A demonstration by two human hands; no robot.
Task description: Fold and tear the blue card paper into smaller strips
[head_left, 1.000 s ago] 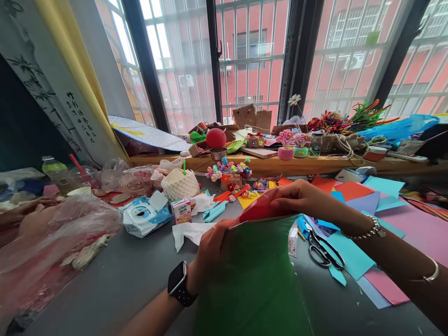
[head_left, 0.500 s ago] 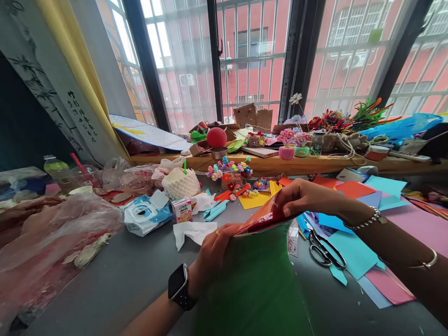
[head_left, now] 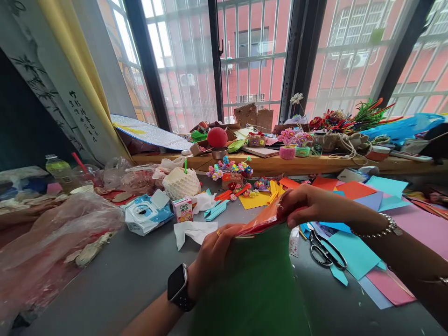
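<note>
Green packet (head_left: 261,280) probably needs gentle, even tension: left hand (head_left: 214,252) grips it, right hand (head_left: 301,205) pinches its red top (head_left: 261,220).

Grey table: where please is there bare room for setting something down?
Widest bare patch of table: near left, between plastic bag, wipes and watch. Smaller: near right, between green sheet, scissors and papers. Crowded: far edge and both far corners.

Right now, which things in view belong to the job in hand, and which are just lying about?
In the job:
green-fronted packet
left hand, holding it
right hand, at its top edge

Seemingly just lying about:
scissors
wipes pack
small carton
red ball
</note>
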